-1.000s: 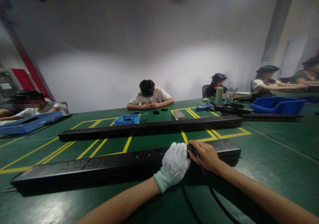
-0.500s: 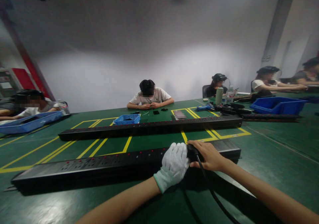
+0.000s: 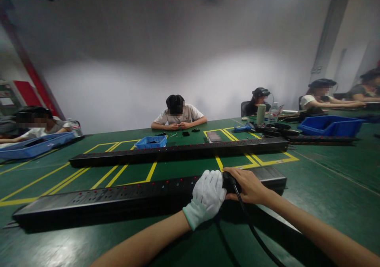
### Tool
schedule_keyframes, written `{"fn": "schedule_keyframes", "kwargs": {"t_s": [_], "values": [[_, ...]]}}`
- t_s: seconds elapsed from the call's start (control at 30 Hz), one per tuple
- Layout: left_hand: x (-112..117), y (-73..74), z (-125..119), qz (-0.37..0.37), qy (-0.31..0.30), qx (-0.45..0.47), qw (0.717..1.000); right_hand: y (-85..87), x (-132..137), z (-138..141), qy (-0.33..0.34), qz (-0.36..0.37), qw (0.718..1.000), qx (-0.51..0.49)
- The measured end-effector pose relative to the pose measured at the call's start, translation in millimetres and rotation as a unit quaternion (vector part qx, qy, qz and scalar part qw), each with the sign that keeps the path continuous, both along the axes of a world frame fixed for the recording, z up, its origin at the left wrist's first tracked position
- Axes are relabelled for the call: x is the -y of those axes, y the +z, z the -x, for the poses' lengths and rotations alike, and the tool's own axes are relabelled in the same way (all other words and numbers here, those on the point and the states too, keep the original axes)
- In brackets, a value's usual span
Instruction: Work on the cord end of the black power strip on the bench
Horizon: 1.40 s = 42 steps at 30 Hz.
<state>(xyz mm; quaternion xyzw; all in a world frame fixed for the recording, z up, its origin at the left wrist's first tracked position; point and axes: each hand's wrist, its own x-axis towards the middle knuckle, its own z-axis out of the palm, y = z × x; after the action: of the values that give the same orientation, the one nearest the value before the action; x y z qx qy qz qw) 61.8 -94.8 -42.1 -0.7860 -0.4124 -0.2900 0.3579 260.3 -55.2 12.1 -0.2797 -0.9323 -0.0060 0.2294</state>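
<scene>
A long black power strip [image 3: 124, 197] with a row of sockets and small red lights or switches lies across the table in front of me. My left hand [image 3: 208, 193], in a white glove with a green cuff, is closed over the strip right of its middle. Against it, my bare right hand [image 3: 247, 184] grips a black plug [image 3: 229, 181] at the strip's top face. From the plug a black cable [image 3: 255, 232] runs down toward me. The plug's prongs and the socket under it are hidden.
Behind lies a second power strip [image 3: 184, 152] on the green table with yellow tape lines [image 3: 151, 172]. Blue bins stand at the left [image 3: 38, 145], centre [image 3: 151, 142] and right [image 3: 331, 125]. A blue tool [image 3: 244, 128] and a green bottle [image 3: 261, 115] are farther back. Several people sit around.
</scene>
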Motion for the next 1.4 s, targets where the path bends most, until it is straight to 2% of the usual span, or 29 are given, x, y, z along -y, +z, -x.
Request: {"fn": "schedule_keyframes", "kwargs": {"t_s": [0.8, 1.1, 1.4], "values": [[-2.1, 0.1, -1.2, -0.024, 0.003, -0.007, 1.0, -7.8, -2.1, 1.0, -0.012, -0.026, 1.0, -0.011], [-2.1, -1.8, 1.5, -0.017, 0.001, -0.014, 1.0, -8.0, -2.3, 0.5, -0.008, -0.02, 1.0, -0.008], [1.6, 2.5, 2.4, -0.01, -0.007, -0.014, 1.0, -5.7, -0.4, 1.2, -0.007, -0.017, 1.0, -0.01]]}}
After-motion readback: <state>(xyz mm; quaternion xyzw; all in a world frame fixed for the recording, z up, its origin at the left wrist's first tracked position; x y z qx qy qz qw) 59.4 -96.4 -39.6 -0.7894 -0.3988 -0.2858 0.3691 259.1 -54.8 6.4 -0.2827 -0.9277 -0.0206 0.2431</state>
